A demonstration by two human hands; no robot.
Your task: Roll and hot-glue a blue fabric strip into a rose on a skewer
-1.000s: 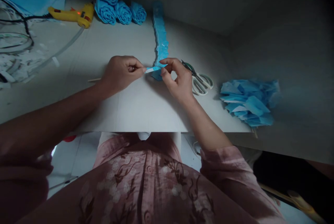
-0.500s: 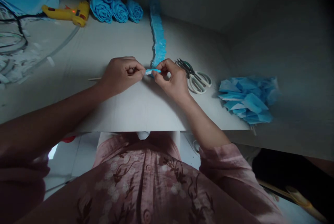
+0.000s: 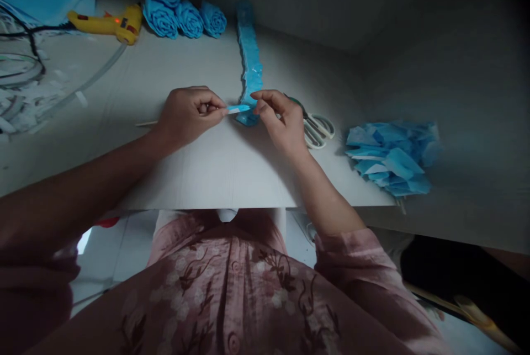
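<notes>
Between the thumb and finger of my left hand [image 3: 186, 112] is a small narrow piece of blue and white sheet material [image 3: 237, 109], pointing right. A thin pale stick [image 3: 146, 123] juts out past the other side of that hand; whether it joins the piece is hidden. My right hand [image 3: 281, 117] is at the piece's free tip, thumb and index finger slightly apart. Just beyond the tip lies a long blue ruffled strip [image 3: 250, 59], running away from me across the table. Scissors with white handles [image 3: 318, 130] are partly hidden behind my right hand.
Several blue rolled paper-like roses [image 3: 190, 19] lie at the back beside a yellow glue gun [image 3: 110, 22] with its light on. White scraps [image 3: 25, 98] and cables cover the left. A heap of blue pieces [image 3: 391, 159] sits near the right table edge.
My right thumb and finger have come off the small blue piece and moved slightly right. My left hand, still gripping it, has shifted a little left, and the stick moved with it.
</notes>
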